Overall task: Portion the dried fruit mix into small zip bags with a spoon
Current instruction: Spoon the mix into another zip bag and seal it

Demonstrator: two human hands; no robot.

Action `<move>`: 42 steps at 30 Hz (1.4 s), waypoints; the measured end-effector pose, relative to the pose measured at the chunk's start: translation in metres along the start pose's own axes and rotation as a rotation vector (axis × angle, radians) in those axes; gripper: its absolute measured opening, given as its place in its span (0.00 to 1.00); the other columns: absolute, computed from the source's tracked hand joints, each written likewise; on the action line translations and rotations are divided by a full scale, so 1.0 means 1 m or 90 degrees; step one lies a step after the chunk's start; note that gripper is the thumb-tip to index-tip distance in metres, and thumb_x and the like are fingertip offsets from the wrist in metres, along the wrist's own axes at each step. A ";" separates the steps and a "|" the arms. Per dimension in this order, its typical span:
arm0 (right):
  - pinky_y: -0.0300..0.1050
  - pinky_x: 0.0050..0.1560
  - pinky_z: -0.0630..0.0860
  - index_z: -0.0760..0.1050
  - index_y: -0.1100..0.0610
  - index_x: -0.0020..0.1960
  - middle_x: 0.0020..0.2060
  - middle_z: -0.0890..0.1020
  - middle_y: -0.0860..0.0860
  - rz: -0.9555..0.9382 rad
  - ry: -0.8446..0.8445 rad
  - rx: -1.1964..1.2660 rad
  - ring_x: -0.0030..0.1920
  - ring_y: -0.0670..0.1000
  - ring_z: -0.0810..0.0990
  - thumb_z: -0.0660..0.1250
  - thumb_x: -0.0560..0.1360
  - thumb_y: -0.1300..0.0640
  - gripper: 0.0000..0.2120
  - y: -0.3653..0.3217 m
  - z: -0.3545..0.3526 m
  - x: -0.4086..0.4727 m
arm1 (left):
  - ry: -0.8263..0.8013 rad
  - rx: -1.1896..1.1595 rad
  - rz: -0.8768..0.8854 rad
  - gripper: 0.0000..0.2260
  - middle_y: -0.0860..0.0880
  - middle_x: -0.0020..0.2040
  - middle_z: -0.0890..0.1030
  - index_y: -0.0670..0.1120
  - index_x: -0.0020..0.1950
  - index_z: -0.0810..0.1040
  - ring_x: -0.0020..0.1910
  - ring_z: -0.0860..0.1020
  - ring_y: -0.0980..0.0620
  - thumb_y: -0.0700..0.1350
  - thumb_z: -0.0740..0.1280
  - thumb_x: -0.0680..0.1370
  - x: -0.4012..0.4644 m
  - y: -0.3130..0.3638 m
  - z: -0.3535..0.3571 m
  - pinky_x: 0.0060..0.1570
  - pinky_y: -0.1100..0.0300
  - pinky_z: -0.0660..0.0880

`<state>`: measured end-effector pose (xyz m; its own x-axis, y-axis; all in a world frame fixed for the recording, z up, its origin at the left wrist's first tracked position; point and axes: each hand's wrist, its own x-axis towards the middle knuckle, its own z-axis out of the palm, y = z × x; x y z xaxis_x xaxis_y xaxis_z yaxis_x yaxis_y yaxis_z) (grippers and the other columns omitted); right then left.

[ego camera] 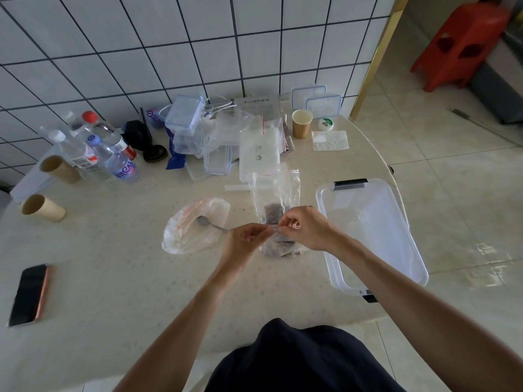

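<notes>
1. The small zip bag (278,244) of dark dried fruit sits mid-table; my left hand (245,239) and right hand (304,228) pinch its top strip.
2. The spoon (208,223) lies in the larger bag (195,226), just left.
3. A clear bin (370,233) stands to the right.

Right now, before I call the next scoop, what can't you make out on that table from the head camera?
- Small zip bag: the left hand and right hand pinch its top edge and cover the seal, so sealed or open is unclear.
- Its dark contents: blurred through plastic, amount unclear.
- Spoon: handle end hidden behind the left hand.
- Large bag: whether any fruit mix is inside cannot be told.
</notes>
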<state>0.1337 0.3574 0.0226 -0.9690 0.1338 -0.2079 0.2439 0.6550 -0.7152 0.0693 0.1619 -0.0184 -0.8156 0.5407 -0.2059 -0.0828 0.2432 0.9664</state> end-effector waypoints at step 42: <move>0.53 0.51 0.78 0.85 0.61 0.47 0.43 0.86 0.53 -0.021 -0.012 -0.031 0.45 0.54 0.84 0.73 0.79 0.54 0.10 0.031 -0.025 -0.011 | 0.006 0.060 -0.050 0.05 0.54 0.45 0.88 0.50 0.49 0.86 0.47 0.84 0.60 0.48 0.71 0.81 0.005 -0.016 -0.026 0.48 0.72 0.75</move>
<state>0.1513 0.3946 0.0197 -0.9755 0.0971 -0.1976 0.2086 0.6940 -0.6890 0.0514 0.1401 -0.0310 -0.8145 0.5088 -0.2787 -0.0931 0.3594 0.9285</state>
